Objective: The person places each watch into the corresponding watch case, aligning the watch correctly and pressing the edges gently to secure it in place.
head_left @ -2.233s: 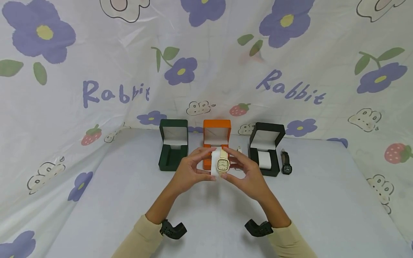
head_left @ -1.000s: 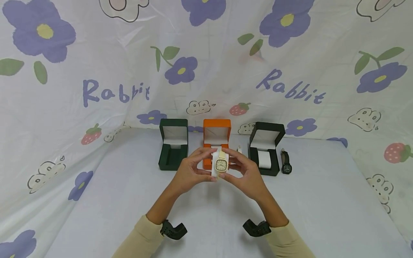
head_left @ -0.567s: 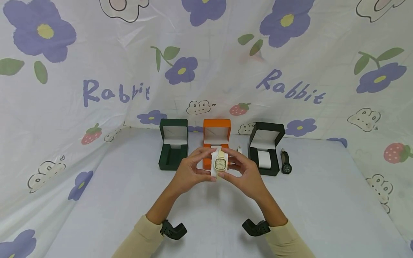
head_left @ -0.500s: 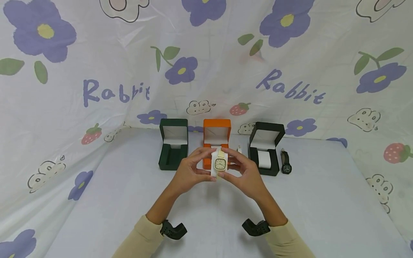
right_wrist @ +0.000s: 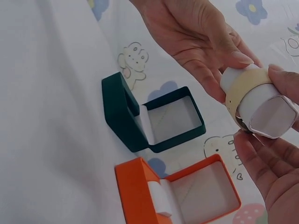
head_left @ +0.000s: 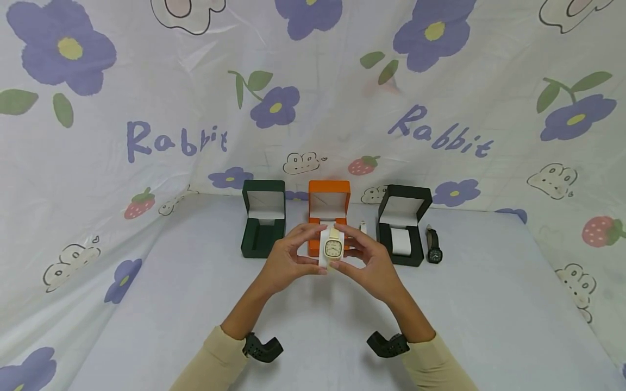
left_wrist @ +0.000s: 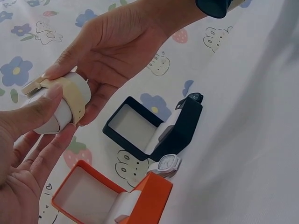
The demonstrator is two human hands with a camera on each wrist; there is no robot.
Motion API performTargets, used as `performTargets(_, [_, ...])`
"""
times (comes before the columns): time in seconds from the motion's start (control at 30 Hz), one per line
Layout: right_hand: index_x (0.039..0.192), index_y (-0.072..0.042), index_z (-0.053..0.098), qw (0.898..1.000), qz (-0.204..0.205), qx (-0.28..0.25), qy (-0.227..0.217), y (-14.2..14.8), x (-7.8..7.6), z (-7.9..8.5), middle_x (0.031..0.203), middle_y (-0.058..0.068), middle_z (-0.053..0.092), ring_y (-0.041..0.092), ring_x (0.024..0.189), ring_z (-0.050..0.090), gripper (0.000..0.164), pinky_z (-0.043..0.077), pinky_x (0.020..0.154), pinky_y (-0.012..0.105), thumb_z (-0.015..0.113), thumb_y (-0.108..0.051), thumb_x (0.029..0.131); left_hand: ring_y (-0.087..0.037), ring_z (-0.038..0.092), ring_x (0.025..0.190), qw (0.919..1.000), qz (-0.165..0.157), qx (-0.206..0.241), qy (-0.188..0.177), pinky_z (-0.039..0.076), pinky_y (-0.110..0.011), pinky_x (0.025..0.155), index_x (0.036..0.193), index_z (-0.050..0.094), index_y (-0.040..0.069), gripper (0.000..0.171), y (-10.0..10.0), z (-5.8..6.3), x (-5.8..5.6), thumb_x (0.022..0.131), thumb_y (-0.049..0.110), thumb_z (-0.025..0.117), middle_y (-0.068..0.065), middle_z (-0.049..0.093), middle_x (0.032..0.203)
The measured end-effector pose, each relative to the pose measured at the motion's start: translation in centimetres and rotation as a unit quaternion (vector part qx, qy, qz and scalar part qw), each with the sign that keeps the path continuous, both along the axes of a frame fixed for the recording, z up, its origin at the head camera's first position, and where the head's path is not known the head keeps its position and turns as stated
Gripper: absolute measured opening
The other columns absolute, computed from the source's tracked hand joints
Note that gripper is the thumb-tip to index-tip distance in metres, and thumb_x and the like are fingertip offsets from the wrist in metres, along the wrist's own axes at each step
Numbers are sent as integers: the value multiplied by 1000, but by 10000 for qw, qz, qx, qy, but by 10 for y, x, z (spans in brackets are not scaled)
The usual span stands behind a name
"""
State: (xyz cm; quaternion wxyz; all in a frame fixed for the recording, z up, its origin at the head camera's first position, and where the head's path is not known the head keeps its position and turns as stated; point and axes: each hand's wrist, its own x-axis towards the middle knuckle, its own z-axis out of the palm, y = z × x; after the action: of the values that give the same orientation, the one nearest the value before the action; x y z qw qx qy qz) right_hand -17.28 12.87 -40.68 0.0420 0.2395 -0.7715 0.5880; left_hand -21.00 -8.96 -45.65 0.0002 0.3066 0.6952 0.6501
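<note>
A cream-strapped wristwatch with a squarish gold-rimmed dial (head_left: 333, 248) is wrapped round a white watch cushion (right_wrist: 275, 116), held up in front of the open orange box (head_left: 329, 187). My left hand (head_left: 286, 266) pinches the cushion's left end between thumb and fingers. From the other side, my right hand (head_left: 376, 269) grips the watch, thumb at the strap's lower part and fingertips at its top. In the left wrist view the cream strap (left_wrist: 74, 98) circles the cushion between both hands. Some right-hand fingers are hidden behind the watch.
Left of the orange box stands an open green box (head_left: 263, 239); an open black box (head_left: 423, 252) with a white cushion (head_left: 401, 241) stands right. A white watch (left_wrist: 168, 163) lies between the orange and black boxes. Far right lies a black watch (head_left: 433, 250).
The cream watch has shifted slightly left along the cushion, its dial now more centred on it. The right hand has moved slightly left with it; the left hand has barely moved.
</note>
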Motion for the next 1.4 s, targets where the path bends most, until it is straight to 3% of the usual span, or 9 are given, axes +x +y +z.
performTargets(0.1, [144, 0, 53, 10000, 19, -46, -54, 0, 0, -1, 131, 18, 61, 33, 112, 62, 66, 54, 99, 50, 79, 5, 84, -26, 51, 132, 10000, 13, -10, 5, 62, -38, 81, 148, 55, 16, 81, 0, 0, 0, 76, 0, 88, -4, 51, 143])
performTargets(0.2, [144, 0, 52, 9999, 50, -74, -93, 0, 0, -1, 133, 18, 60, 35, 113, 62, 66, 52, 100, 55, 79, 5, 84, -27, 51, 132, 10000, 1, -3, 36, 62, -38, 81, 148, 54, 15, 80, 0, 0, 0, 76, 0, 87, -4, 51, 143])
performTargets(0.77, [145, -3, 53, 9997, 40, -15, -230, -2, 1, -2, 128, 20, 62, 39, 114, 61, 65, 52, 101, 50, 79, 2, 85, -27, 51, 133, 9999, 92, -126, 34, 62, -37, 80, 148, 54, 11, 81, -3, -4, -1, 75, 2, 89, -2, 52, 144])
performTargets(1.0, [145, -3, 53, 9998, 98, -67, -181, -1, -1, -5, 130, 18, 61, 34, 114, 61, 67, 51, 102, 53, 80, 3, 84, -25, 50, 133, 9999, 102, -99, -26, 62, -38, 80, 147, 57, 24, 81, -3, -3, -1, 75, 3, 89, 0, 52, 144])
performTargets(1.23, [152, -19, 48, 9992, 178, 299, 177, 6, -20, -35, 142, 2, 56, 24, 120, 59, 79, 51, 103, 49, 86, -11, 83, -25, 52, 131, 9998, 86, -176, -58, 62, -38, 81, 148, 56, 23, 81, -7, -5, -3, 76, 5, 89, 1, 52, 145])
performTargets(1.4, [154, -22, 44, 9954, 328, 694, 575, 7, -23, -35, 152, 2, 48, 23, 128, 55, 88, 51, 103, 46, 89, -14, 79, -27, 54, 129, 9995, 121, -188, -209, 62, -38, 82, 147, 56, 25, 81, -13, -9, -5, 76, 5, 89, 0, 52, 146])
